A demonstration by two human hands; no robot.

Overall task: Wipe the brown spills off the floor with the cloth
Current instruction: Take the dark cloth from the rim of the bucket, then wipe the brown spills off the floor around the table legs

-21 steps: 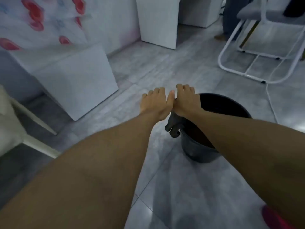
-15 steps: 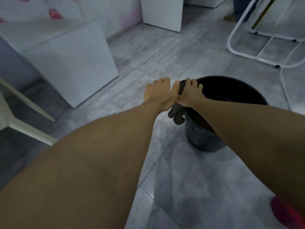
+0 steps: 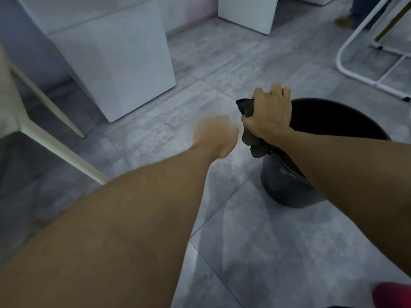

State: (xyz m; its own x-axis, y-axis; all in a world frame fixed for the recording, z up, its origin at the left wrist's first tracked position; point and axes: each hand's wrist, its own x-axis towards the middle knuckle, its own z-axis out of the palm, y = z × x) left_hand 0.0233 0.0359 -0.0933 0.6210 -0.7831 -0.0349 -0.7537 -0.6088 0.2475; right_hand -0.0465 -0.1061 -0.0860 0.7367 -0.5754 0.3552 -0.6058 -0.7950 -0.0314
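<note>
My right hand point(image 3: 270, 114) is shut on a dark brown cloth point(image 3: 250, 135), holding it bunched over the left rim of a black bucket point(image 3: 287, 192). One end of the cloth pokes out above my thumb and the rest hangs down past the rim. My left hand point(image 3: 214, 135) is blurred, just left of the cloth and apart from it; its fingers look curled with nothing in them. The grey tiled floor point(image 3: 255, 252) around the bucket shows no plain brown spill in this dim view.
A white box-shaped cabinet point(image 3: 124, 70) stands at the back left and another point(image 3: 246, 12) further back. White chair legs point(image 3: 51, 138) slant across the left. A white tube frame point(image 3: 360, 70) sits at the back right, a person's shoe point(image 3: 343, 22) behind it. A red thing point(image 3: 391, 294) is at the bottom right.
My left hand has let go of the cloth and pulled back to the left. My right hand keeps the cloth alone and has shifted over the bucket rim. The view has tilted down.
</note>
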